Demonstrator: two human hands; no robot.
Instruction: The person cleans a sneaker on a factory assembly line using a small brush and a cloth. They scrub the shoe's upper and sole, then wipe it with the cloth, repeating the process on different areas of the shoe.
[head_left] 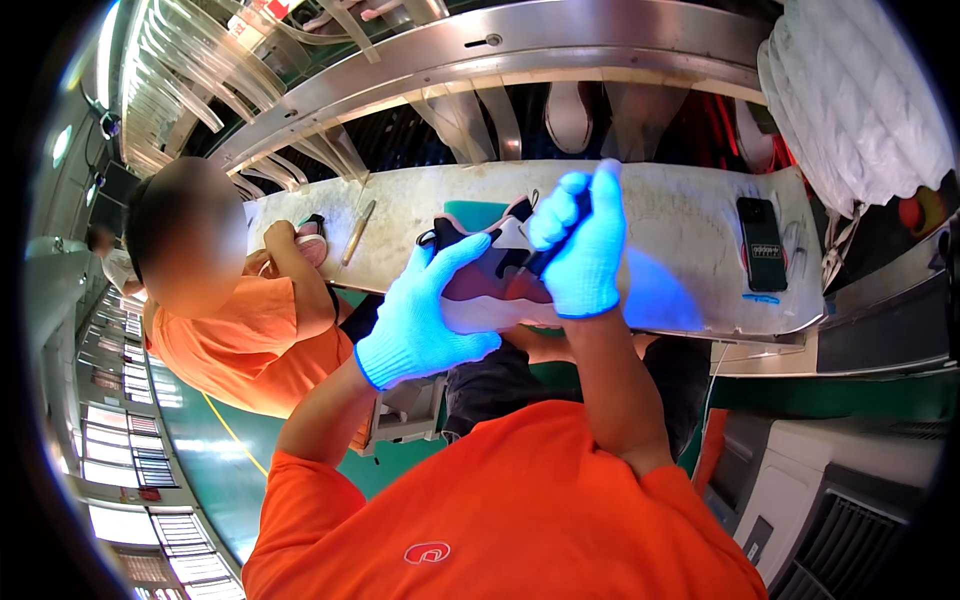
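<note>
A sneaker (pixel 485 272) with a dark, grey and pinkish upper and a pale sole is held on its side at the near edge of the worktable (pixel 420 192). My left hand (pixel 425 315), in a knit glove glowing blue, grips its left end and sole, fingers and thumb spread around it. My right hand (pixel 590 245), gloved likewise, is closed round a dark, stick-like tool (pixel 553 256) that slants down onto the shoe's upper; its thumb points up. The tool's kind is unclear, its tip hard to make out. Behind the shoe lies a flat teal piece (pixel 472 212).
To the left, a co-worker in an orange shirt (pixel 235 345) handles a pink shoe (pixel 312 245); a thin tool (pixel 358 232) lies between us. On the right are a phone (pixel 762 243) and a small blue item (pixel 760 298). Beyond stands a metal-framed machine (pixel 520 50) with clear strips.
</note>
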